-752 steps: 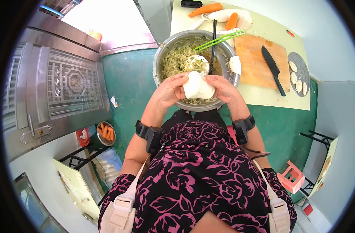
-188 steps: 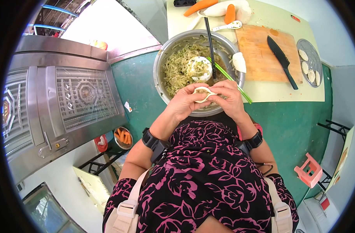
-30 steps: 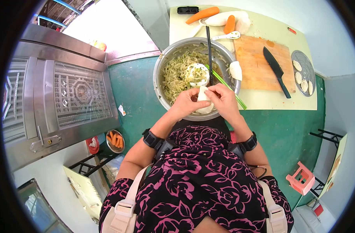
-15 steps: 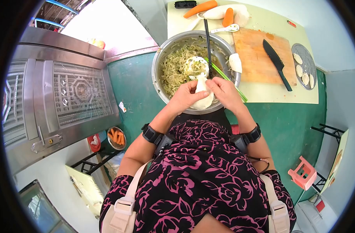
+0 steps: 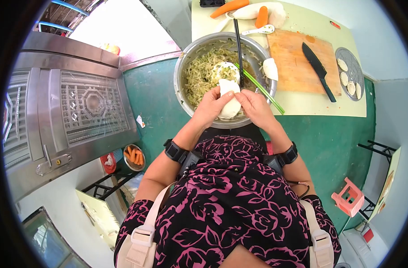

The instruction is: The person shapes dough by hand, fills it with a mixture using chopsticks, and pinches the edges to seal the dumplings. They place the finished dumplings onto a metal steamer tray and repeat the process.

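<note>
Between my hands is a pale dough dumpling [image 5: 231, 107], held over the near rim of a steel bowl [image 5: 179, 82]. My left hand [image 5: 209, 106] is closed around its left side, thumb lying across the front. The fingers of my right hand [image 5: 257, 107] pinch its right edge. Shredded greenish filling [image 5: 199, 71] fills much of the bowl, with a white filling-smeared piece [image 5: 226, 70] lying on it. Black chopsticks [image 5: 239, 44] and green stalks [image 5: 257, 82] lean in the bowl. White wrappers [image 5: 270, 69] rest at its right rim.
A cutting board [image 5: 289, 58] with a black knife [image 5: 318, 67] lies right of the bowl. Beyond it is a round tray [image 5: 352, 67] with several dumplings. A spoon [image 5: 260, 30], carrots [image 5: 231, 7] and a white radish [image 5: 277, 15] lie behind. A pink stool [image 5: 348, 196] stands on the floor.
The dumpling has turned in my hands, its narrow pinched top now looking broader and flatter. My right fingers have moved slightly down along its edge.
</note>
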`<state>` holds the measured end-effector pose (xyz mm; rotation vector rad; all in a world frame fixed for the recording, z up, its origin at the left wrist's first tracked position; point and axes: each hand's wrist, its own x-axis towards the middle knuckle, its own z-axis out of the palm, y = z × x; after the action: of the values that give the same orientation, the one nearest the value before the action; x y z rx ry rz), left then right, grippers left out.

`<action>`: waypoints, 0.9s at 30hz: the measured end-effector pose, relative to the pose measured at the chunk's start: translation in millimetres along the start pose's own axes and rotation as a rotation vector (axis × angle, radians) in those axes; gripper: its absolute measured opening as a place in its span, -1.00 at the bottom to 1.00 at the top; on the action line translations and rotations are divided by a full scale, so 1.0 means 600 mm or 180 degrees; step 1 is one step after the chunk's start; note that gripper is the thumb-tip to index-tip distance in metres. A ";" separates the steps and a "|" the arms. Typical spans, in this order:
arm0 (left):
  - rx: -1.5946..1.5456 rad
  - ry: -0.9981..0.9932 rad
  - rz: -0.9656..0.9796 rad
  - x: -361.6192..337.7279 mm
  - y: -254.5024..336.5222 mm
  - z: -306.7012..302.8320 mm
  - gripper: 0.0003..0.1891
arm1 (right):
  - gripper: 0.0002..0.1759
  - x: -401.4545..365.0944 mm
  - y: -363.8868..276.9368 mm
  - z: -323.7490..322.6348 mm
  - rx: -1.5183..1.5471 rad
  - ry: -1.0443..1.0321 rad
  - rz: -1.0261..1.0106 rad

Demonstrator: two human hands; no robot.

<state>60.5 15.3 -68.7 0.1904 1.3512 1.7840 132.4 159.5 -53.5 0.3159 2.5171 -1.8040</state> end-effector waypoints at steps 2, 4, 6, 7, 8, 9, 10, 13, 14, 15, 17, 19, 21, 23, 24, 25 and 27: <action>-0.0253 -0.0005 -0.0040 0.000 -0.001 -0.001 -0.69 | -0.65 0.002 0.007 0.004 0.0076 0.0106 -0.0017; -0.0553 -0.0053 -0.0098 -0.001 0.001 0.001 -0.68 | -0.65 0.005 0.010 0.006 0.0182 0.0163 0.0022; -0.0555 -0.0109 -0.0146 -0.002 0.004 0.002 -0.67 | -0.65 0.006 0.009 0.006 0.0310 0.0179 0.0127; -0.0557 -0.0140 -0.0170 -0.002 0.004 0.003 -0.67 | -0.64 0.004 0.005 0.002 0.0351 0.0156 0.0293; -0.0499 -0.0071 -0.0186 -0.001 0.004 0.004 -0.68 | -0.64 0.000 -0.003 -0.004 0.0391 0.0133 0.0460; -0.0441 0.0001 -0.0198 0.000 0.005 0.005 -0.68 | -0.64 -0.002 -0.008 -0.007 0.0429 0.0108 0.0623; -0.0383 0.0075 -0.0206 0.001 0.005 0.005 -0.69 | -0.64 -0.003 -0.006 -0.006 0.0057 0.0134 0.0490; -0.0482 0.0360 -0.0115 0.004 -0.001 0.003 -0.70 | -0.63 -0.002 0.005 0.007 -0.0407 0.0163 0.0178; -0.0501 0.0318 -0.0142 0.005 -0.004 0.001 -0.71 | -0.63 -0.002 0.006 0.016 -0.0131 0.0137 0.0144; -0.0521 0.0276 -0.0173 0.006 -0.006 -0.002 -0.71 | -0.63 -0.003 0.009 0.022 0.0146 0.0111 0.0113; -0.0595 0.0300 -0.0201 0.006 -0.011 -0.005 -0.72 | -0.61 0.003 0.024 0.026 -0.0087 0.0223 -0.0249; -0.0695 0.0418 -0.0202 0.007 -0.014 -0.005 -0.73 | -0.61 0.006 0.020 0.024 -0.0096 0.0227 -0.0194; -0.1039 0.0401 -0.0310 0.010 -0.017 -0.006 -0.73 | -0.63 0.003 0.009 0.016 0.0103 0.0111 0.0280; -0.1386 0.0485 -0.0363 0.013 -0.017 -0.004 -0.73 | -0.63 0.000 0.010 0.009 0.0064 0.0104 0.0452; -0.1559 0.0575 -0.0361 0.015 -0.016 0.000 -0.72 | -0.63 0.000 0.010 0.007 0.0043 0.0097 0.0534; -0.1732 0.0664 -0.0362 0.016 -0.015 0.002 -0.72 | -0.62 -0.001 0.015 0.010 -0.0051 0.0087 0.0401; -0.1779 0.0699 -0.0326 0.020 -0.018 -0.001 -0.71 | -0.60 -0.003 0.026 0.018 -0.0238 0.0078 0.0141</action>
<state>58.4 23.8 -82.4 -0.3799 0.9335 2.0600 136.2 153.9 -71.4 0.3899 2.5649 -1.6959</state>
